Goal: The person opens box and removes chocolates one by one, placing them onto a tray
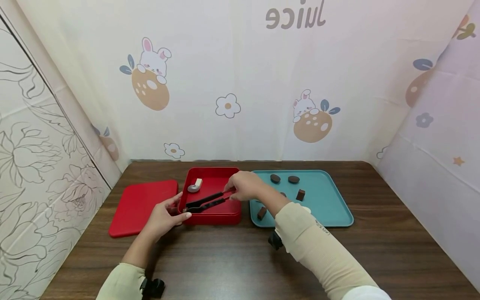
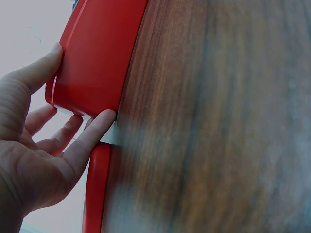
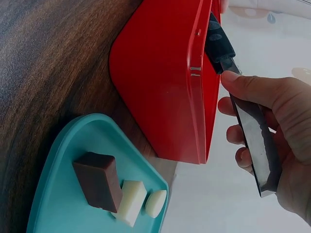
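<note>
My right hand (image 1: 245, 185) holds a pair of black and metal tongs (image 1: 204, 203) over the red box (image 1: 216, 218). In the right wrist view the thumb and fingers wrap the metal arms of the tongs (image 3: 260, 145), and a dark tip reaches past the box rim. With thumb and fingers spread around the near left corner, my left hand (image 1: 163, 218) grips the box; the left wrist view shows the thumb near its rim and fingertips against the wall. Inside the box lie a cream-white block (image 1: 198, 182) and a small silver oval thing (image 1: 193, 188).
A flat red lid (image 1: 142, 204) lies left of the box. On the right, a teal tray (image 1: 326, 208) bears dark brown ovals (image 1: 293, 179), brown blocks (image 1: 301, 195) and white pieces (image 3: 131, 201). A patterned curtain hangs behind the wooden table (image 1: 225, 258).
</note>
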{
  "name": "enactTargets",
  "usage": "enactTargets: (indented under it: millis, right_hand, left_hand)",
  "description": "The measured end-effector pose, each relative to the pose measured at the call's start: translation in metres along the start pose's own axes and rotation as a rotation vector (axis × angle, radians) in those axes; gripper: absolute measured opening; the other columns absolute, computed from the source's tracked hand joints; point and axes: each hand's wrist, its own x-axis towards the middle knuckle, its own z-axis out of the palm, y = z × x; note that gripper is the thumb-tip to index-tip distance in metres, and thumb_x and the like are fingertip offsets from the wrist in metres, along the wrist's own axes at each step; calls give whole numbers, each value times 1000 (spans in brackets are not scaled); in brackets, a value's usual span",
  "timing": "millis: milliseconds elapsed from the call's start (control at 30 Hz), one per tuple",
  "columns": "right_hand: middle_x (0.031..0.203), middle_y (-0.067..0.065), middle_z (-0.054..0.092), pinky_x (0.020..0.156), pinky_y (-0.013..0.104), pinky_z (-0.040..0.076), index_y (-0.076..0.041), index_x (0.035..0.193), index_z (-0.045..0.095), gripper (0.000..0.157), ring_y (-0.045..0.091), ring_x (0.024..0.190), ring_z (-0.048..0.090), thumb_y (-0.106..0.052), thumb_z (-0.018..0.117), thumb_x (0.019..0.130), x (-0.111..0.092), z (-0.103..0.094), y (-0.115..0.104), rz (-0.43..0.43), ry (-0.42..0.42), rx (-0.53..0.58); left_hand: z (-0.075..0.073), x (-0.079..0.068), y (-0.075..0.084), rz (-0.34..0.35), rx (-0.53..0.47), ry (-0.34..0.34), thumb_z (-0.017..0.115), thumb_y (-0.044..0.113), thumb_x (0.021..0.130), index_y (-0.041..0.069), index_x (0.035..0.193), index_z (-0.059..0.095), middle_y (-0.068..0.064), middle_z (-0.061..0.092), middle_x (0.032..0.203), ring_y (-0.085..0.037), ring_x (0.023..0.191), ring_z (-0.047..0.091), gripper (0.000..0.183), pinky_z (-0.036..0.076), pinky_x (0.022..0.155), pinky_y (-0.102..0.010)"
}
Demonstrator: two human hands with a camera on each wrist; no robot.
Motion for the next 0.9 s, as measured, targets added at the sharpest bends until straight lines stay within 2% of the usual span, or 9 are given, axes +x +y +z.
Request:
enactTargets:
  millis: [333, 667, 900]
  right_hand:
    - [81, -7, 68, 56, 23, 49, -17, 106, 77, 24, 8, 69, 57, -21, 79, 82, -4, -3, 4, 49, 22, -17]
    - [79, -9, 64, 60, 24, 50, -17, 110, 76, 32, 11, 72, 57, -24, 81, 79, 0, -1, 3, 35, -14, 1]
    - [74, -7, 61, 56, 24, 49, -15, 110, 75, 32, 13, 69, 56, -22, 80, 79, 3, 6, -4, 36, -22, 10]
  left_hand:
    - [0, 0, 0, 8, -5, -7, 81, 29, 81, 15, 151, 39, -21, 49, 139, -36, 114, 53, 84, 59, 74, -36]
    - [0, 0, -1, 15, -31, -7, 81, 26, 81, 16, 151, 40, -23, 53, 133, -32, 110, 56, 81, 59, 73, -37]
    - [1, -1, 1, 7, -26, -6, 82, 27, 81, 15, 151, 39, -22, 50, 137, -34, 113, 54, 83, 59, 73, -37]
